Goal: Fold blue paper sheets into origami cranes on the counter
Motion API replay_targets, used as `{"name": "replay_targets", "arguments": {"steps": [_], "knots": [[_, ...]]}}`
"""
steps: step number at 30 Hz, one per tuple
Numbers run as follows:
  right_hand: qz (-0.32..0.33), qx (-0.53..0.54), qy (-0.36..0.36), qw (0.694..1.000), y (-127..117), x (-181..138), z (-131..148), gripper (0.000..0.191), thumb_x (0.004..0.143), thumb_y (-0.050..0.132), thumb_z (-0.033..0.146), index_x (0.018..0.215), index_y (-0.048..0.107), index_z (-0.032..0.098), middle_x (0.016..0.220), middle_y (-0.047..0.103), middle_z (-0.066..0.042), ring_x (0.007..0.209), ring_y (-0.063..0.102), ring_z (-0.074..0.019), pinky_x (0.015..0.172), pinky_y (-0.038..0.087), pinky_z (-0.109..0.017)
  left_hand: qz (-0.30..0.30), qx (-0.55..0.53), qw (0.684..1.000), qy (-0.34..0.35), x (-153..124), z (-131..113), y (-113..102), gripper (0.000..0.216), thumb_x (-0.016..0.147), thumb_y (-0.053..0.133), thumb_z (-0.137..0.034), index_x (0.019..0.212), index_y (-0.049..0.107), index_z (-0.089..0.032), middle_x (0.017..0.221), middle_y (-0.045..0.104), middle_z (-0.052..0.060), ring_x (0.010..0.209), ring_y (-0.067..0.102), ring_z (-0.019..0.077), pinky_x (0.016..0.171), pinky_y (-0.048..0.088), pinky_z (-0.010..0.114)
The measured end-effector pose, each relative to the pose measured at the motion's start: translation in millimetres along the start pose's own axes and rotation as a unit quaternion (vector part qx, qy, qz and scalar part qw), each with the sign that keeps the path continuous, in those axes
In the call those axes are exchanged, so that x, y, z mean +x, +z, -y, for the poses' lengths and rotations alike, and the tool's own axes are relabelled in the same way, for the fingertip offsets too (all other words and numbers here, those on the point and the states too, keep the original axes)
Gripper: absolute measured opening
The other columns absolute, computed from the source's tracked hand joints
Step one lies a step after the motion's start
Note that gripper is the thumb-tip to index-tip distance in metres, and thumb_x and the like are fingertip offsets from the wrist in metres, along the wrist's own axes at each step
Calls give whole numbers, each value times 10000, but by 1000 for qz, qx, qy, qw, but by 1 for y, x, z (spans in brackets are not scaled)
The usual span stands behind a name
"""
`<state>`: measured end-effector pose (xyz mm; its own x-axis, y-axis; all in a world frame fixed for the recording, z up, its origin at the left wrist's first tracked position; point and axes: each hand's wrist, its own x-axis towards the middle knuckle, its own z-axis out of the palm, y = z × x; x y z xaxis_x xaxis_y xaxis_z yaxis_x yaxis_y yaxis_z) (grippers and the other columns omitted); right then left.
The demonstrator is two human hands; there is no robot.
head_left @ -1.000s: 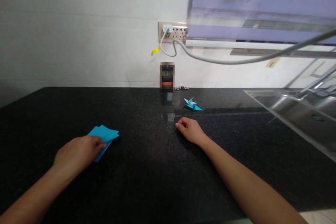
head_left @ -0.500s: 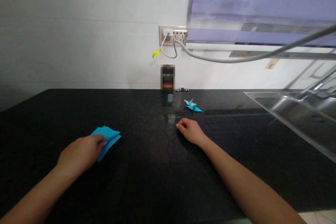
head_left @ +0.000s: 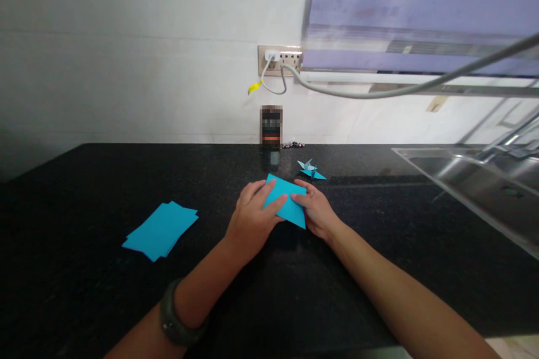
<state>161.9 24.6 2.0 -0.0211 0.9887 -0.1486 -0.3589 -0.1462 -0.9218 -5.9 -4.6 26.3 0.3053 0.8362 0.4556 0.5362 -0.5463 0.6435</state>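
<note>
A single blue paper sheet [head_left: 286,201] lies on the black countertop [head_left: 84,190] in the middle. My left hand [head_left: 250,221] holds its left edge with thumb and fingers. My right hand [head_left: 316,212] pinches its right side. A stack of blue paper sheets [head_left: 160,229] rests on the counter to the left, apart from both hands. A small folded blue paper crane [head_left: 310,169] sits just beyond my right hand.
A steel sink [head_left: 471,179] with a faucet fills the right side. A phone [head_left: 272,126] leans against the white wall at the back, under a wall socket [head_left: 280,59] with a plugged cable. A grey hose [head_left: 400,90] crosses above.
My left hand left the stack and carried one blue sheet right to the centre. My right hand, earlier a loose fist on the counter, now grips that sheet too.
</note>
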Motion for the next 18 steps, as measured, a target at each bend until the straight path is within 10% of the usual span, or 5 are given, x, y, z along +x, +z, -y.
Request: {"name": "replay_targets", "arguments": {"steps": [4,10,18], "knots": [[-26,-1,-48,999,-1,4,-1,581,602,669,193,1118,401,197,824,621,-13,677,602,-154,671,506,-314,-104,-152,970,-156,8,7,3,981,562,742,-457,1376,264,-190,1460,223,154,1337,173,309,1063,166,461],[9,-43,-67,997,6,-4,-2,670,588,701,266,1160,358,207,753,610,12,594,575,-138,617,489,-306,14,-569,743,-352,11,7,-1,568,832,424,-497,1199,493,-68,1068,630,194,918,621,262,783,488,371],[84,-182,-119,973,2,-8,-3,579,757,533,345,1269,295,215,792,601,-19,635,566,-147,576,479,-296,62,-555,732,-390,6,21,-8,281,794,552,-162,1053,596,-62,843,698,148,709,660,210,735,507,354]]}}
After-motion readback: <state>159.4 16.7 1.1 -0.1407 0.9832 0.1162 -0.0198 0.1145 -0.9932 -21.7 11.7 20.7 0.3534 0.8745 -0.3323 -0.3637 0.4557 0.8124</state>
